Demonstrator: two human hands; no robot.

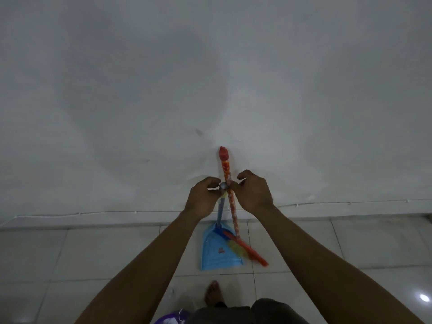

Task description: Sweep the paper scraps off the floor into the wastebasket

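A blue dustpan [216, 251] stands on the tiled floor against the white wall, its blue handle rising to my left hand [205, 197], which pinches the handle's top. Beside it leans an orange patterned broom [230, 199] with a red cap on top and orange and yellow bristles resting on the dustpan. My right hand [253, 192] grips the broom's handle about a third of the way down. The purple rim of a wastebasket [168, 318] with white paper in it shows at the bottom edge, by my left leg. No loose scraps are visible on the floor.
A white wall [210, 90] fills most of the view, with a thin white cable [327, 203] running along its base. My bare foot [214, 293] stands on the light floor tiles just behind the dustpan.
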